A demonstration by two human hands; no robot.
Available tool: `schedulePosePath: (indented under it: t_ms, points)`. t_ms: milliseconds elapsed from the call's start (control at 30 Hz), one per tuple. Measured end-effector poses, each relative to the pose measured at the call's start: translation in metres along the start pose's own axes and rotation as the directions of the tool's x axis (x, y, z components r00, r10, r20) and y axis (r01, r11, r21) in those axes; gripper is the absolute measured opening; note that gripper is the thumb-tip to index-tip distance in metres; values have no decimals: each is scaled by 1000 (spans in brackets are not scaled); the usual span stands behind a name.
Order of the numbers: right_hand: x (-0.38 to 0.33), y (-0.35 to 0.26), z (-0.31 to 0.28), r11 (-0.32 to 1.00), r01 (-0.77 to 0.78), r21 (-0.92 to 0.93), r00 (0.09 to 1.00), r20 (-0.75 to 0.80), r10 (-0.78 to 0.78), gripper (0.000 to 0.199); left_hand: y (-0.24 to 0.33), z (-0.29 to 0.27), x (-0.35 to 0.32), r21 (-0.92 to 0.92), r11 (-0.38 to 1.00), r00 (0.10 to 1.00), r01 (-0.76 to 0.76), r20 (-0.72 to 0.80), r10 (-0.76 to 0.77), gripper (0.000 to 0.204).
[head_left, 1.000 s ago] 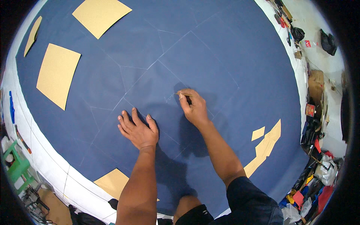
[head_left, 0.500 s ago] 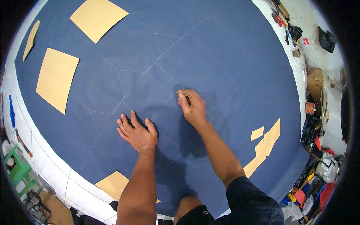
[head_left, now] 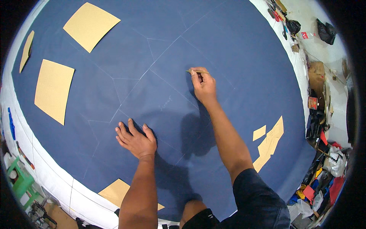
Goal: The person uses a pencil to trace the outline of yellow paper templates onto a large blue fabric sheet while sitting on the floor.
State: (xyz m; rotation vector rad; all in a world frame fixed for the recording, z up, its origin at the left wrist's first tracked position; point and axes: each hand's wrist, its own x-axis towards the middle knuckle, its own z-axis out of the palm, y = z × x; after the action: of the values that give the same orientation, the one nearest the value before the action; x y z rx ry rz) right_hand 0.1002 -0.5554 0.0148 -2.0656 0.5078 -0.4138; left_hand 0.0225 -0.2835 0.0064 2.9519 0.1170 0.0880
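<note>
A large sheet of dark blue fabric (head_left: 225,110) spreads under both hands, crossed by thin white drawn lines. My left hand (head_left: 137,141) lies on it palm down, fingers spread, beside one of those lines. My right hand (head_left: 204,84) pinches a thin yellowish pencil (head_left: 198,71), its tip pointing left. The hand's shadow falls to its lower left; whether the tip touches the fabric I cannot tell. Small white handwriting (head_left: 166,103) shows between the hands, within one outlined shape.
Tan card pattern pieces (head_left: 54,91) lie on the fabric at left, with smaller ones (head_left: 270,141) at right and another (head_left: 115,191) by my left forearm. A white surface (head_left: 53,168) borders the fabric. Scissors (head_left: 284,32), a cardboard box (head_left: 316,80) and scraps line the right side; a green stool (head_left: 23,183) stands lower left.
My right hand has moved up and to the right with the pencil, away from the handwriting, which has grown longer. My left hand remains flat on the fabric. The view has shifted slightly.
</note>
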Motion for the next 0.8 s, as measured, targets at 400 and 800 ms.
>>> schedulePosePath:
  t_ms: [400, 800]
  points:
    - [5, 6, -5, 999, -15, -41, 1000, 2, 15, 16, 0, 1, 0, 6, 1000, 1000, -8, -14, 8, 61]
    - [15, 25, -4, 997, -45, 63, 997, -66, 49, 14, -3, 2, 0, 2, 1000, 1000, -16, -14, 16, 61]
